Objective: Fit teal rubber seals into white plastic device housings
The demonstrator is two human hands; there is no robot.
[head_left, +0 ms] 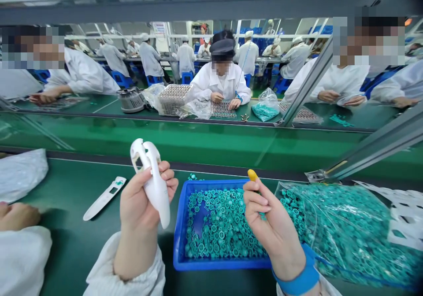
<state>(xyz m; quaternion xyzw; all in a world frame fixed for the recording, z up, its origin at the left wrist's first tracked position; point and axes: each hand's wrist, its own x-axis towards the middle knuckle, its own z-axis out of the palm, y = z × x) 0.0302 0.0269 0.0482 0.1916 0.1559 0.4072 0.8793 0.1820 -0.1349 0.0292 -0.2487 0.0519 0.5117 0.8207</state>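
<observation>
A white curved plastic housing (pixel 154 186) with cut-outs at its upper end is gripped in my left hand (pixel 140 203), the fingers wrapped round its back. It is held up and tilted, left of a blue tray (pixel 178 247) of small teal ring-shaped parts (pixel 221 225). Over the tray's right side is my right hand (pixel 269 219), closed, with a yellow fingertip cover (pixel 252 175) on one digit and a blue wrist strap (pixel 299 276). Whether anything is inside its curled fingers is hidden. On the green bench left of my left hand lies a long white cover piece (pixel 105 199).
A clear bag of teal parts (pixel 350 230) stands right of the tray, beside a white perforated sheet (pixel 405 216). At left are a plastic bag (pixel 23 175) and another person's hand (pixel 18 216). A metal post (pixel 373 144) slants at right; co-workers sit across the green divider (pixel 198 139).
</observation>
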